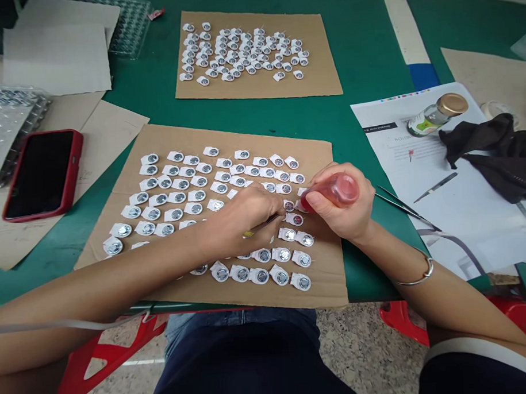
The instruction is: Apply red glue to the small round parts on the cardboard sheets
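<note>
Your R hand (343,200) is curled round the red bottle (337,190), tip down at the parts (294,219) on the near cardboard (249,289). Your L hand (257,214), L of the bottle, is closed w/ a thin tool (260,226) pinched in it. Far cardboard (259,89) w/ more parts: beyond the bottle. Phone (42,175): well L of it. Tweezers (408,209) & glass jar (437,115): R of it.

Navy top (251,367) with white-edged sleeve (484,364), blue jeans (239,318), thin silver bangle (428,267)
</note>
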A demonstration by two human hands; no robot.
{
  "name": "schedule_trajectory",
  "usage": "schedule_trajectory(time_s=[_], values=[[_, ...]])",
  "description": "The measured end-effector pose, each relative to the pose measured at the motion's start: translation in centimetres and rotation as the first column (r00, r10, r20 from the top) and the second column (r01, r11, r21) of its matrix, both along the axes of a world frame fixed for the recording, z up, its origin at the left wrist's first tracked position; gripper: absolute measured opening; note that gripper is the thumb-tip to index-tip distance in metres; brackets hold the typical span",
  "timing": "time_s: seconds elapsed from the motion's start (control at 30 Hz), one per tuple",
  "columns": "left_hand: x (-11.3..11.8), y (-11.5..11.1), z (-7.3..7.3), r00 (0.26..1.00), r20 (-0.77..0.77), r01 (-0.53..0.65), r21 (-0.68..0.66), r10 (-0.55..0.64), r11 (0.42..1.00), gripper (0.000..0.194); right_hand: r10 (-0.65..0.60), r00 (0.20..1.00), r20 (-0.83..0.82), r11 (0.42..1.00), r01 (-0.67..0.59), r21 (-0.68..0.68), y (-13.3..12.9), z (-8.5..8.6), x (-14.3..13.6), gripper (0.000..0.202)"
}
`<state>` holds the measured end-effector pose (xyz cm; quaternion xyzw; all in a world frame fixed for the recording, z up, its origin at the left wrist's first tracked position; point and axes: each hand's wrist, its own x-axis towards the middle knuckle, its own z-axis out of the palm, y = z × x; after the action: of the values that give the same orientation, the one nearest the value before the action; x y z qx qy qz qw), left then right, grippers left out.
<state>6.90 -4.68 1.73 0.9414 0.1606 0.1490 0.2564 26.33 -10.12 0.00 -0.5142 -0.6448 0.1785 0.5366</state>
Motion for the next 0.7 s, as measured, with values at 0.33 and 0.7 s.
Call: schedule_trajectory(time_s=[0.33,0.7], values=[[0.2,0.1,0.9,1.000,-0.015,-0.015,-0.062,0.014,0.998,0.017,-0.011,0.999,-0.035,0.999,0.009,-0.035,-0.1,-0.2,0.1,0.024],[0.1,0.2,1.2,0.995,-0.087,-0.062,-0.099,0.054,0.993,0.014,-0.015,0.998,-0.067,1.000,0.013,-0.021,0.0,-0.3,0.1,0.023]])
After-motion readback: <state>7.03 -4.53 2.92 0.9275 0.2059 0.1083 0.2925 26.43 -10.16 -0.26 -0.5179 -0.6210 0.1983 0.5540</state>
